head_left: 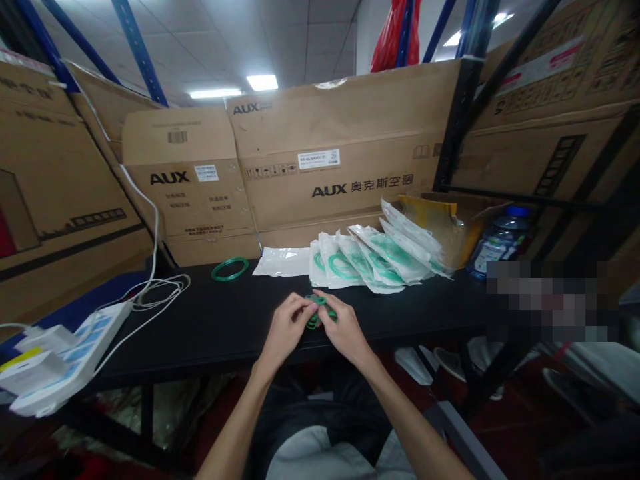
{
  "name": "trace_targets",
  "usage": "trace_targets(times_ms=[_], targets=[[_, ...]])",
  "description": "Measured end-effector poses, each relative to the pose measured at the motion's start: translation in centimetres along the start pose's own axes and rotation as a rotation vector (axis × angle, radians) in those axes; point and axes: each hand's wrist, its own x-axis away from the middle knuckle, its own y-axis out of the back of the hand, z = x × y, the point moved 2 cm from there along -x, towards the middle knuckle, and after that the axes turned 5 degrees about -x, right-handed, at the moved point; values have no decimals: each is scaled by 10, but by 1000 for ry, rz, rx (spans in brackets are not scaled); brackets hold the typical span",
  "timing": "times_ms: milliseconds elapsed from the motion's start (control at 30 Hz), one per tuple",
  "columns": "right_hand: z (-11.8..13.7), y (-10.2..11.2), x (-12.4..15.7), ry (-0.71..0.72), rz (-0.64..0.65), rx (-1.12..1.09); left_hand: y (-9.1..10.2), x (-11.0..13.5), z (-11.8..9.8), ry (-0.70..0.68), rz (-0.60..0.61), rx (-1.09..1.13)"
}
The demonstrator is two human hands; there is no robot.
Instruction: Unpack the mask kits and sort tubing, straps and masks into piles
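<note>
Small green pieces [313, 323] sit between two bare hands, near the front edge of a black worktop [210, 320]. A loose pinch could let a piece slip and fall past that edge to the red floor [517, 427], since the pieces look small and leave little to grip. The left hand [287, 325] has thumb and fingertips drawn together on the green pieces; the right hand [344, 325] pinches them from the other side, its gap just as narrow. Fingers hide much of them, so their exact shape is unclear. Beyond lie white packets [345, 265] and, leftward, a green coil [217, 275]
</note>
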Motion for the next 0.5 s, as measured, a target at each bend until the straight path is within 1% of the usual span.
trace_targets(times_ms=[200, 400, 500], targets=[[2, -3, 0, -26, -3, 95, -2, 2, -4, -33, -3, -52], [2, 0, -4, -25, -77, 188, 0, 12, -4, -121, 68, -38], [6, 0, -4, -4, -97, 214, 3, 14, -4, -126, 54, -34]])
